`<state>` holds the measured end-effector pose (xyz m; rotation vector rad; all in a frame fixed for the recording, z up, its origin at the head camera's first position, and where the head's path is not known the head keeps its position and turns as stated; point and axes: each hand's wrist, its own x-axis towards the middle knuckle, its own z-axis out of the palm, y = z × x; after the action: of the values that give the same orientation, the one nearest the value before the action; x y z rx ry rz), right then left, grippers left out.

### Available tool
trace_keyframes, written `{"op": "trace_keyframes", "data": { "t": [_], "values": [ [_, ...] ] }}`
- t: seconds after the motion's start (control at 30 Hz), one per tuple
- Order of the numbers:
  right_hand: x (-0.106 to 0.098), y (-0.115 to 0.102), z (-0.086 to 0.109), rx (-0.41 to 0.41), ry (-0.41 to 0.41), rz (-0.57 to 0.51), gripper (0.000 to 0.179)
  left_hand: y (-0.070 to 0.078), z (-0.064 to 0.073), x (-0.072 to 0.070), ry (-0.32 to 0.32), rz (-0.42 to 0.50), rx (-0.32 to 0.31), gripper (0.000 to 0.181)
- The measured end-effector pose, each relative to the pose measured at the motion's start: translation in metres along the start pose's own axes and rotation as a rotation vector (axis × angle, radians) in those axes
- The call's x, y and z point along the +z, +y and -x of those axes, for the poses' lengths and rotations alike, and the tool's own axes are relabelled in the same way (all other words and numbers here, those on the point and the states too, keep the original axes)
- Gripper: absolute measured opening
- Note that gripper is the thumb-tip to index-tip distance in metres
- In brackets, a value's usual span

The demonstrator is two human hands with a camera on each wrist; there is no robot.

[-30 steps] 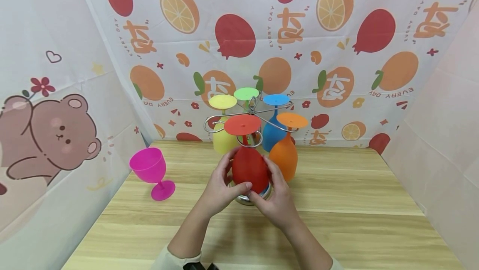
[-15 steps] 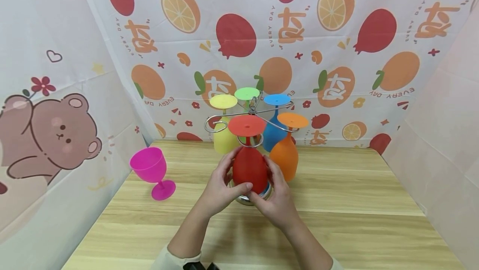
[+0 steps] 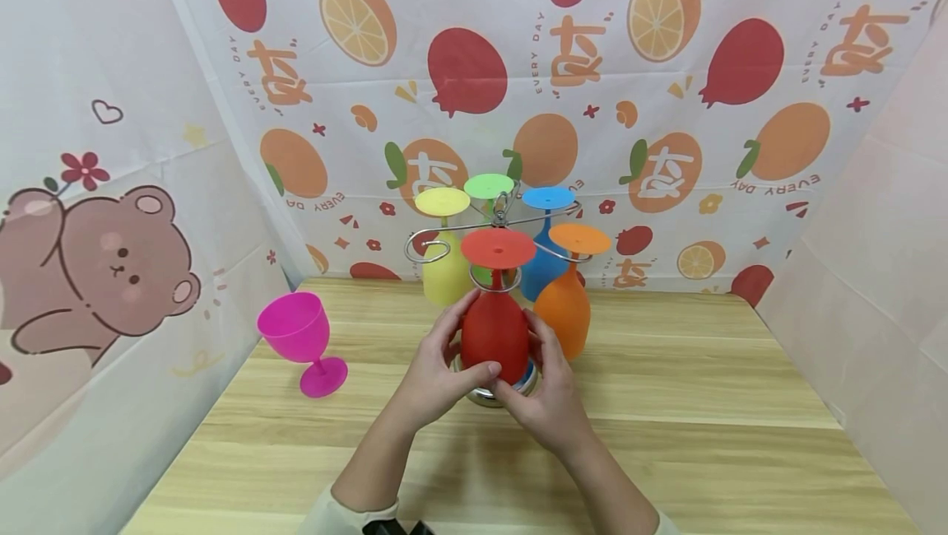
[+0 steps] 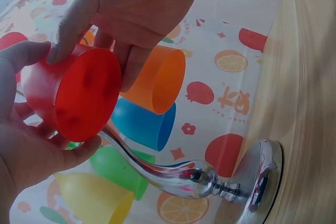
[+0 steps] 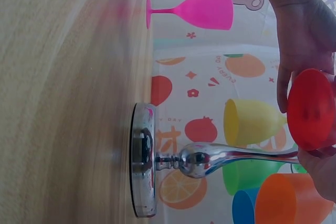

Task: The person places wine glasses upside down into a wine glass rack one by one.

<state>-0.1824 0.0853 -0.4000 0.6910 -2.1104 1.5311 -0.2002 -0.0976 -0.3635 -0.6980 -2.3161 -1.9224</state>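
A red plastic goblet (image 3: 494, 341) hangs upside down at the front of a chrome glass rack (image 4: 184, 179). Its stem runs through a wire loop, with the flat foot above the loop. My left hand (image 3: 439, 366) holds the bowl from the left, fingers wrapped around its side and thumb across the front. From the right, my right hand (image 3: 546, 387) grips the same bowl, and both thumbs meet near its rim. In the right wrist view the goblet's open mouth (image 5: 311, 111) shows between the two hands, well above the rack's round base (image 5: 144, 161).
Yellow (image 3: 442, 272), green (image 3: 489, 187), blue (image 3: 544, 263) and orange (image 3: 564, 313) goblets hang inverted from the other loops. A magenta goblet (image 3: 296, 329) stands upright on the wooden table (image 3: 704, 403) at the left. Fruit-printed cloth (image 3: 622, 66) forms the back wall.
The red goblet's foot has shifted rightward above its loop, from near the left side to roughly over the bowl. Both hands keep their place around the bowl.
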Motion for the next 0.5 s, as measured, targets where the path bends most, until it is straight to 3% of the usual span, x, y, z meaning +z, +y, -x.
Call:
{"op": "trace_keyframes", "data": {
  "t": [0.5],
  "values": [
    [-0.0021,0.0034,0.0005,0.034,-0.006,0.023,0.095,-0.0040,-0.0003,0.0027,0.004,-0.006,-0.005,0.090]
  ]
}}
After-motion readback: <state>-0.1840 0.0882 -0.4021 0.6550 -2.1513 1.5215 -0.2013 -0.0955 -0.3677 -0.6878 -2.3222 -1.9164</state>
